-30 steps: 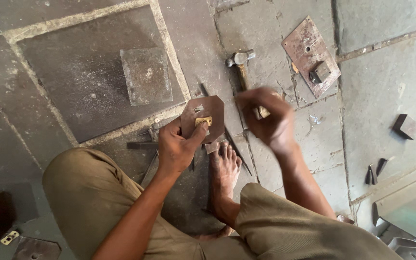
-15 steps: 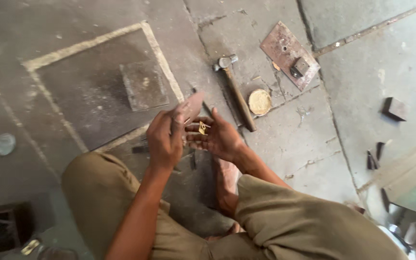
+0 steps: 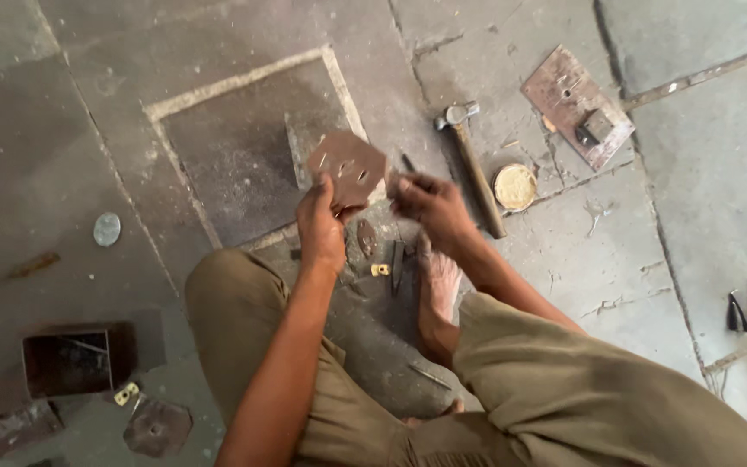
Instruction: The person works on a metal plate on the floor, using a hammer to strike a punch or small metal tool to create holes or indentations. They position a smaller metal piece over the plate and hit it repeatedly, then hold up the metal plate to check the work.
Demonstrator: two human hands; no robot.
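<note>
Rusty brown, the slotted metal plate (image 3: 347, 166) sits tilted above the stone floor (image 3: 62, 130), pinched at its lower edge by my left hand (image 3: 322, 227). My right hand (image 3: 425, 203) is at its right edge, fingers curled close, though blur hides whether they grip. Below lie a small brass piece (image 3: 379, 270) and my bare foot (image 3: 437, 290); a hammer (image 3: 470, 164) and round tin (image 3: 514, 187) rest nearby.

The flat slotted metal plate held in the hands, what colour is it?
The flat slotted metal plate is dull rusty brown with pale slots, shown best in the head view.
</note>
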